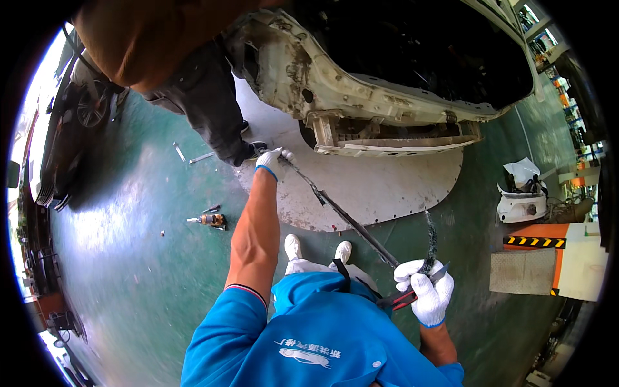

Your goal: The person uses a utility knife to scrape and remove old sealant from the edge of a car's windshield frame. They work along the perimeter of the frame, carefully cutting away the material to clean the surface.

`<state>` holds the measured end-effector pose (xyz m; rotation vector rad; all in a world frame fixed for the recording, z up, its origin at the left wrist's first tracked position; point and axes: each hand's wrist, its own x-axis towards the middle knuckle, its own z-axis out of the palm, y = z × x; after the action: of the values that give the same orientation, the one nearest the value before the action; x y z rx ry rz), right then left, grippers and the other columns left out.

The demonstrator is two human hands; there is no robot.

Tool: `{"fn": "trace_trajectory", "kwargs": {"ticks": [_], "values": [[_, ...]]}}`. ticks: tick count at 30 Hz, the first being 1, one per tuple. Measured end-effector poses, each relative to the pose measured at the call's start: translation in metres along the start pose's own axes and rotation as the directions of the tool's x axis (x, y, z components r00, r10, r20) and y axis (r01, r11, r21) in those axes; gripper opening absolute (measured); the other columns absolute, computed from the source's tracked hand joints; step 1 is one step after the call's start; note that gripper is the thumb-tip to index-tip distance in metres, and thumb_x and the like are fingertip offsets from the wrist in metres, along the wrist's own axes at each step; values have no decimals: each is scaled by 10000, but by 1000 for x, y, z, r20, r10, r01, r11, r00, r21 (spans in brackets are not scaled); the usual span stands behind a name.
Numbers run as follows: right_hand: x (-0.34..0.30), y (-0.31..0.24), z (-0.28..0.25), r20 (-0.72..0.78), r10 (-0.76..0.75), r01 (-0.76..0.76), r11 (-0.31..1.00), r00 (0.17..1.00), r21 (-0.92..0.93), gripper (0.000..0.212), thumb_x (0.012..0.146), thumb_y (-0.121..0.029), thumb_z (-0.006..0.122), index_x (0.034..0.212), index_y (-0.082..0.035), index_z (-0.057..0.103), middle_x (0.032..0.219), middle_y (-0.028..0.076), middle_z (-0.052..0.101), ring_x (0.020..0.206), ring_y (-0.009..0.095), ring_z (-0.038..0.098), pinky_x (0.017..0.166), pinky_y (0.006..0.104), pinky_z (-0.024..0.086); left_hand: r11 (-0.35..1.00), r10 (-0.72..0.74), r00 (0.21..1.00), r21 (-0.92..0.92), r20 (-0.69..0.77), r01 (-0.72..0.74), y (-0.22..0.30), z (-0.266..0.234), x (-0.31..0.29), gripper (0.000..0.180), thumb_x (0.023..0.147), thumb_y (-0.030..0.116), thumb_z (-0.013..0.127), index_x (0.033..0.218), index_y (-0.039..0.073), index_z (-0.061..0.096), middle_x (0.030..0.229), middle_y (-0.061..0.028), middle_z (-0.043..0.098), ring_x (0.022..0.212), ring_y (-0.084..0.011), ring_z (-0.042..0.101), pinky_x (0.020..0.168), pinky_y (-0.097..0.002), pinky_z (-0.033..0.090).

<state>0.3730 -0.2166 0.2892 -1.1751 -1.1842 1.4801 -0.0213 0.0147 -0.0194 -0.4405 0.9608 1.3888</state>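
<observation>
A long, thin, dark cable-like strip point(351, 222) stretches slantwise in front of me; I cannot make out its exact kind. My left hand point(276, 161), in a white glove, is closed round its far left end. The near right part is gripped by my right hand point(425, 293), gloved as well. Out of the top of that hand sticks a rough, dark, bent length point(431, 238). Also in my right hand is a plier-like tool with red and black handles point(398, 300); the fingers partly hide it.
A stripped, dirty-white car body point(367, 97) stands ahead over a pale floor plate point(380, 187). Close by at far left is another person in dark trousers point(200, 97). A yellow and black power tool point(211, 220) and wrench-like tools point(201, 157) lie on the green floor.
</observation>
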Motion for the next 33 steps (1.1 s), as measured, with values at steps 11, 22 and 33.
{"fn": "trace_trajectory", "kwargs": {"ticks": [11, 22, 33], "values": [[-31, -10, 29, -181, 32, -28, 999, 983, 24, 228, 979, -99, 657, 1137, 60, 618, 1019, 245, 714, 788, 196, 664, 683, 324, 571, 996, -75, 997, 50, 7, 75, 19, -9, 32, 162, 1101, 114, 486, 953, 51, 502, 759, -84, 531, 630, -243, 538, 599, -434, 529], [-45, -22, 48, -245, 43, -44, 999, 969, 4, 242, 960, -105, 637, 1132, 63, 610, 981, 239, 707, 788, 213, 658, 683, 330, 563, 995, -2, 997, 97, -78, 9, 39, -30, 47, 129, 1091, 82, 497, 979, 18, 505, 794, -104, 546, 663, -255, 551, 650, -422, 570], [-52, -34, 30, -317, -12, -5, 999, 948, -53, 306, 967, -240, 687, 1038, 51, 630, 910, 229, 728, 668, 200, 670, 587, 300, 546, 1000, -16, 998, 14, -65, 17, 58, -61, 73, 89, 1077, 95, 530, 1023, 26, 516, 810, -111, 565, 682, -250, 575, 651, -419, 572]]}}
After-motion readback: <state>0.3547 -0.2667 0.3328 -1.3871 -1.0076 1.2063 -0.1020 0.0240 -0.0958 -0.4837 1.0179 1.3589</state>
